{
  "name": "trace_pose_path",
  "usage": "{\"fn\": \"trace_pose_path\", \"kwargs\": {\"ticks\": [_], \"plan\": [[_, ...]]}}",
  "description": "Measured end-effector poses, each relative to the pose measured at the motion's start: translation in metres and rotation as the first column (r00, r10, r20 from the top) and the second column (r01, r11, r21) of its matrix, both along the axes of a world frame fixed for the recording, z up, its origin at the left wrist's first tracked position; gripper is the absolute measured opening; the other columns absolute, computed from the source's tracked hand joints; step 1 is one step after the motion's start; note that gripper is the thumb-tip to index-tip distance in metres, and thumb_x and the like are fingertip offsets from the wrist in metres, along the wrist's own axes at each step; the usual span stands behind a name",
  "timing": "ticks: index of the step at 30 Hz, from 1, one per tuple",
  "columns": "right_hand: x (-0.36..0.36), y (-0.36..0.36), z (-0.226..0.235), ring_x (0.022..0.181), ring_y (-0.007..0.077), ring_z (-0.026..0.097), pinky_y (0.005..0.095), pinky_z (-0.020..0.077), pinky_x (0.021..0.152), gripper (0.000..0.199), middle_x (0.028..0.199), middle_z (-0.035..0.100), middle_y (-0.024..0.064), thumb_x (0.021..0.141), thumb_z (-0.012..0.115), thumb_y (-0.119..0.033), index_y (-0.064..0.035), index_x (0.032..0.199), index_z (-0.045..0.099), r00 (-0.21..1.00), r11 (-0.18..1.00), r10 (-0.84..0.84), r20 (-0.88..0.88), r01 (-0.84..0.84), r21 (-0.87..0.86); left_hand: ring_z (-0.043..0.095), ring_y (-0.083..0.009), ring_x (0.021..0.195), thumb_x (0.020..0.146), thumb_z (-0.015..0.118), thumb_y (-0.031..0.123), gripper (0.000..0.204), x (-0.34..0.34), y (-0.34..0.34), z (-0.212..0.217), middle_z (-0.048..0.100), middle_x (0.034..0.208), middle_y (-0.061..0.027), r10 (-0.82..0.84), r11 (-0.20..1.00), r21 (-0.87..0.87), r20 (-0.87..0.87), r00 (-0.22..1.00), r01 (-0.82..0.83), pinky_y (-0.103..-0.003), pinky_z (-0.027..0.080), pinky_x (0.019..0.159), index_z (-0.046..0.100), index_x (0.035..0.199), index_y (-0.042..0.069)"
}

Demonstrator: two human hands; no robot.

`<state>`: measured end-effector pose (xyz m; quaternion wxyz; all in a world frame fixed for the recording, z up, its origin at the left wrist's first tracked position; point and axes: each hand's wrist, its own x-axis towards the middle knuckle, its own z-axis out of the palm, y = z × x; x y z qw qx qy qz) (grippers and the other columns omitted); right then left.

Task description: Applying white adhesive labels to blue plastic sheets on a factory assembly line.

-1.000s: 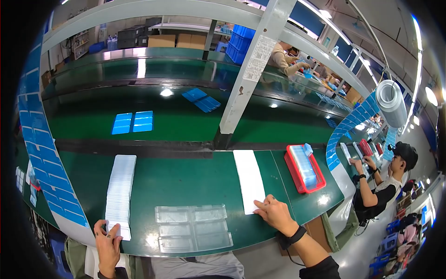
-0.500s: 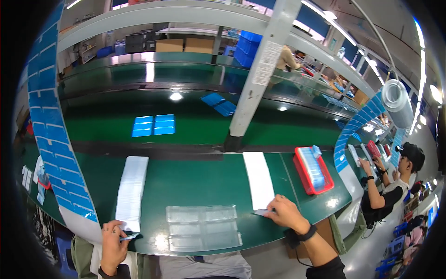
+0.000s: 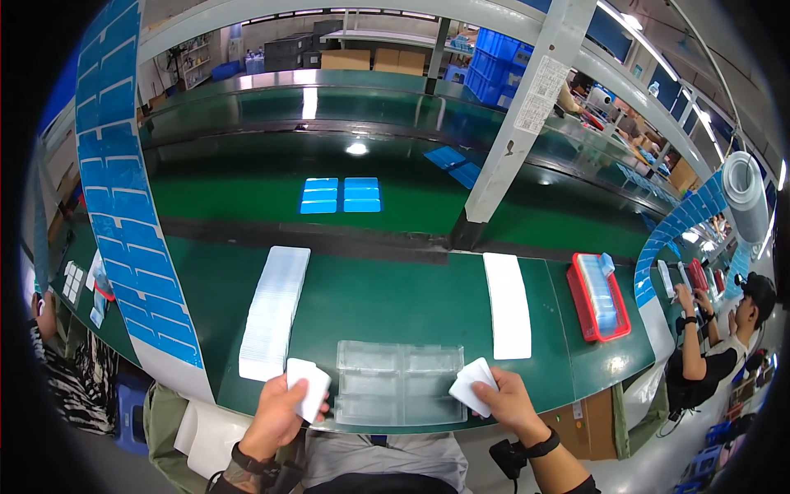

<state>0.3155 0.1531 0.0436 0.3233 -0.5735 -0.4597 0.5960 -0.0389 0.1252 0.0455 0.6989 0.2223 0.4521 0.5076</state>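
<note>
My left hand (image 3: 278, 416) is closed on a few white rounded-corner cards (image 3: 309, 385), pinched under the thumb. In my right hand (image 3: 508, 402) is another small bunch of white cards (image 3: 472, 385), slightly fanned. Between the hands, at the table's near edge, lies a clear plastic tray (image 3: 401, 383) with several rectangular pockets. Beyond my left hand stretches a long overlapping row of white cards (image 3: 275, 317). A second long row of white cards (image 3: 508, 306) lies beyond my right hand. Whether the tray's pockets contain anything is hard to make out.
A red basket (image 3: 599, 298) with bluish-clear packets stands at the right. Blue strips of film (image 3: 144, 239) hang at the left and right. On the green belt ahead are blue sheets (image 3: 341, 195). A slanting white post (image 3: 527, 115) rises beyond the table; a co-worker (image 3: 716, 346) sits at right.
Both hands have moved inward from the near ends of the card rows to the tray's sides, now with white cards showing in each. The whole view has shifted.
</note>
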Motion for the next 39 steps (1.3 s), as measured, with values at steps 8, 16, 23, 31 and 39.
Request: {"fn": "trace_pose_path", "kwargs": {"ticks": [8,16,23,31,39], "plan": [[-0.045,-0.001,0.004,0.080,0.0248,0.062,0.0324,0.0488,0.071,0.019,0.091,0.066,0.0063,0.072,0.072,-0.012,-0.0112,0.091,0.072,0.758,0.739,0.083,0.647,-0.482,0.470,0.060,-0.0240,0.093,0.073,0.066,0.009,0.029,0.045,0.021,-0.005,0.067,0.094,-0.0056,0.179,0.594,0.349,-0.936,0.304,0.725,-0.037,0.044,0.084,0.072,0.101,0.014],[-0.038,0.002,-0.010,0.079,0.0212,0.061,0.0330,0.0463,0.068,0.023,0.089,0.065,0.0033,0.069,0.067,-0.006,-0.0093,0.092,0.070,0.762,0.514,-0.132,0.634,-0.495,0.701,0.059,-0.0249,0.098,0.065,0.065,0.002,0.030,0.055,0.016,-0.006,0.067,0.100,-0.0062,0.479,0.513,0.436,-0.860,0.175,0.739,-0.037,0.041,0.088,0.073,0.092,0.014],[-0.023,0.008,0.011,0.064,0.0254,0.066,0.0328,0.0491,0.059,0.019,0.070,0.066,0.0151,0.095,0.055,-0.019,-0.0017,0.097,0.062,0.987,0.966,-0.041,0.155,-0.001,0.258,0.066,-0.0290,0.079,0.073,0.060,0.000,0.019,0.042,0.009,0.010,0.069,0.086,-0.0124,0.400,0.627,0.559,-0.829,0.391,0.544,-0.037,0.051,0.072,0.069,0.089,0.004],[-0.054,0.030,0.009,0.067,0.0251,0.061,0.0371,0.0462,0.060,0.009,0.074,0.063,0.0067,0.088,0.060,-0.016,-0.0080,0.086,0.063,0.710,0.656,0.003,0.704,-0.533,0.535,0.063,-0.0287,0.086,0.084,0.063,0.011,0.012,0.063,0.050,0.019,0.066,0.090,-0.0101,0.260,0.572,0.302,-0.949,0.180,0.763,-0.040,0.047,0.077,0.064,0.095,0.006],[-0.062,0.032,0.004,0.078,0.0196,0.056,0.0349,0.0433,0.069,0.016,0.086,0.058,-0.0011,0.069,0.064,-0.005,-0.0137,0.083,0.066,0.541,0.476,-0.109,0.834,-0.708,0.521,0.061,-0.0280,0.088,0.082,0.067,0.017,0.013,0.069,0.061,0.006,0.064,0.092,-0.0062,0.249,0.622,0.264,-0.959,0.133,0.737,-0.043,0.046,0.079,0.066,0.092,0.008]]}}
